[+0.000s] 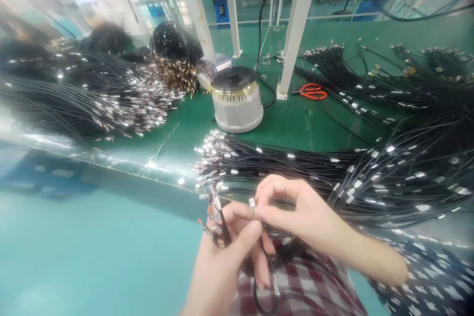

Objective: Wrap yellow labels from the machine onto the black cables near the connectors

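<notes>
My left hand (pixel 237 247) is closed around several black cables (pixel 224 224), whose metal and orange-tipped ends stick up between thumb and forefinger. One cable loops down below the fingers, over the checked cloth on my lap. My right hand (pixel 296 205) pinches a small silvery-white connector piece (pixel 252 204) between thumb and forefinger, right at my left fingertips. Whether this piece sits on a cable is hidden by the fingers. Just beyond my hands lies a bundle of black cables (pixel 285 160) with metal plugs at its left end.
A round white dispenser with a black top (pixel 237 103) stands on the green table (pixel 177 143). Red-handled scissors (pixel 313 91) lie by a white post (pixel 296 34). More cable piles lie at left (pixel 74 84) and right (pixel 425 94). The table's front edge runs along the left.
</notes>
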The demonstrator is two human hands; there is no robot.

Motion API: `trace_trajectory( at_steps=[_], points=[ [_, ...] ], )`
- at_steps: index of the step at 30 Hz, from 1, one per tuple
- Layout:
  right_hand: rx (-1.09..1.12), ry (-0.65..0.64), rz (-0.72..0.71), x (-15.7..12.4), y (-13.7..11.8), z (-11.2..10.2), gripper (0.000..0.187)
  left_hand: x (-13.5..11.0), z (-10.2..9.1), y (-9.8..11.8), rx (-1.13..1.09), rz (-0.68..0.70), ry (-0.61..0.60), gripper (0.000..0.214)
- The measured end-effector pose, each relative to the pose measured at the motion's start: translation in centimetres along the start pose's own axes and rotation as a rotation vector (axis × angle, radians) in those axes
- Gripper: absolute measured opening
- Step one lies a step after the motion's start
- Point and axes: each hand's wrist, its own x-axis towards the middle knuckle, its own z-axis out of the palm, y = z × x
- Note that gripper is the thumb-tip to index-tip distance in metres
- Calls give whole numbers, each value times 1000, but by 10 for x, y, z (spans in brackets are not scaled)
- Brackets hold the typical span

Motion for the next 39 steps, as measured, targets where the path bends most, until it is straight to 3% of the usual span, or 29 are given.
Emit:
trace_trajectory(
  at_steps=[6, 13, 24, 33, 39],
  points=[
    [-19, 1, -59, -2, 1, 0, 13, 2, 0, 0, 32, 14, -31, 26],
    [-57, -33, -98, -4, -2, -6, 8, 3, -5, -1, -7, -1, 8, 15],
    [12, 47, -37, -4, 1, -2, 17, 6, -6, -4, -30, 3, 70, 14],
    [96, -33, 15, 0, 0, 0, 20, 5, -7, -8, -53, 9, 54, 9],
    [158, -44, -92, 4, 6, 4, 14, 5, -8, -6, -8, -33, 38, 17]
  ],
)
